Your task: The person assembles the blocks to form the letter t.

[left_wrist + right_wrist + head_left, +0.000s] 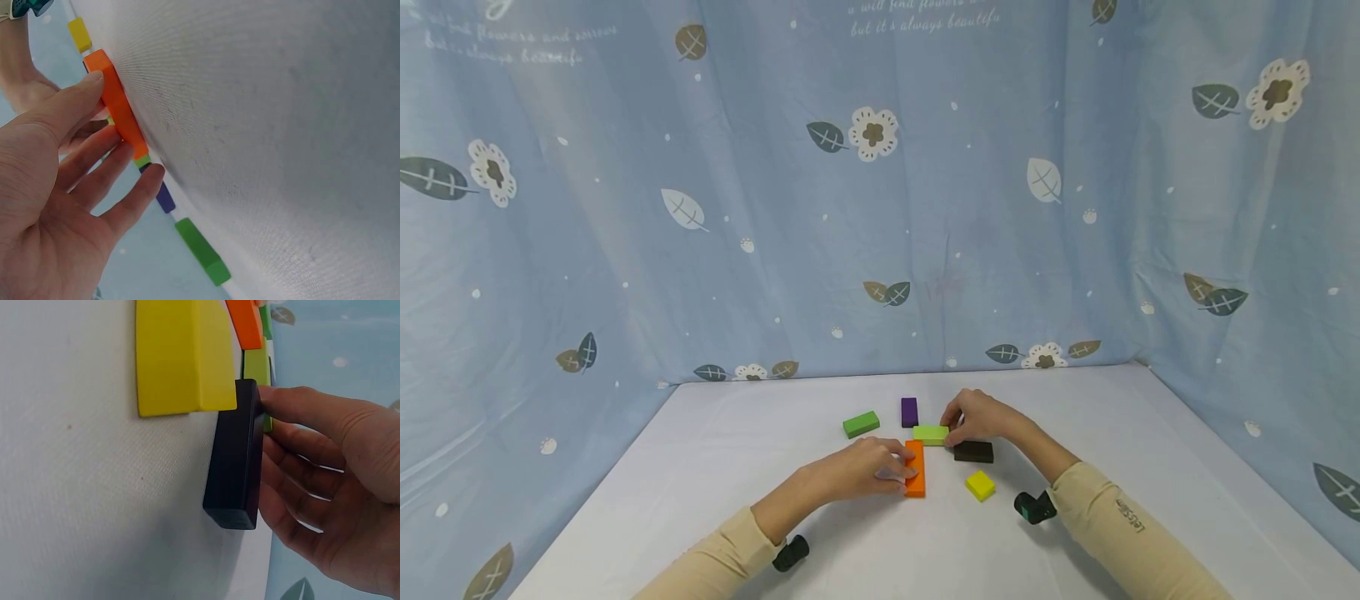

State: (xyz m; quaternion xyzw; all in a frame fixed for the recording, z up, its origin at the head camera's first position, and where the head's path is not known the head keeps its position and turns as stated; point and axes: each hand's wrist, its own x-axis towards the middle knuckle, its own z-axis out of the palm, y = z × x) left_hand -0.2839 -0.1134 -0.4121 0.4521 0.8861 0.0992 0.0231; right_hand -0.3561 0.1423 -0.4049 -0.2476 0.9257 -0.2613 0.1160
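My left hand (pixel 872 468) grips an orange block (pixel 915 479), its thumb at the near part and fingertips over it. In the left wrist view the orange block (pixel 117 103) lies lengthwise along the cloth, beside the left hand (pixel 69 169). A lime-green block (pixel 929 435) lies crosswise at the orange one's far end. The right hand (pixel 981 415) pinches the lime block's right end between thumb and fingers. Close to that thumb, a black block (pixel 973 452) lies flat. In the right wrist view, the right hand (pixel 331 462) partly hides the lime block (pixel 256 365).
Beyond the lime block stands a purple block (pixel 909 412). A green block (pixel 861 424) lies slanted at far left, and a yellow block (pixel 981 485) sits nearer, right of the orange one. White cloth (pixel 745 450) covers the table; a patterned blue curtain (pixel 925 208) hangs behind.
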